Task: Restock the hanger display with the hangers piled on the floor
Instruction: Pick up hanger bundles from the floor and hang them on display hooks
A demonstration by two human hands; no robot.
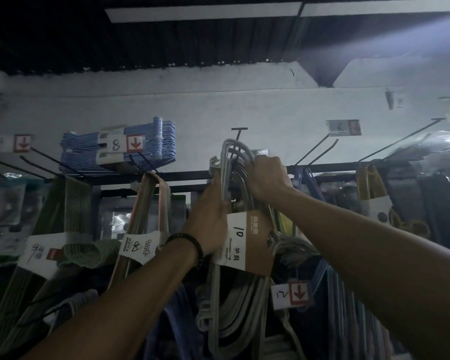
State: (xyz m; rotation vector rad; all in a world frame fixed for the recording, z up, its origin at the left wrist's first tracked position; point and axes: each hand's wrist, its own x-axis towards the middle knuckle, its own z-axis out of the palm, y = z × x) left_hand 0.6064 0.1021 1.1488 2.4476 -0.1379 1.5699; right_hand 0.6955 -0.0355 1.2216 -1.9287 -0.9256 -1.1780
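Observation:
A bundle of grey hangers [225,302] with a white and brown paper band marked 10 [247,240] hangs in front of me at the display rail [190,175]. My left hand [211,219] grips the bundle's left side just above the band. My right hand [266,175] is curled round the hooks at the top, level with a black display peg [237,137]. Whether the hooks sit on the peg is hidden by my fingers.
Blue hanger packs [115,149] lie on top of the rail at left. Orange hangers [151,201], green ones [70,203] and yellow ones [369,183] hang from other pegs. Bare pegs [320,149] jut out at right. A price tag marked 12 [290,294] hangs below.

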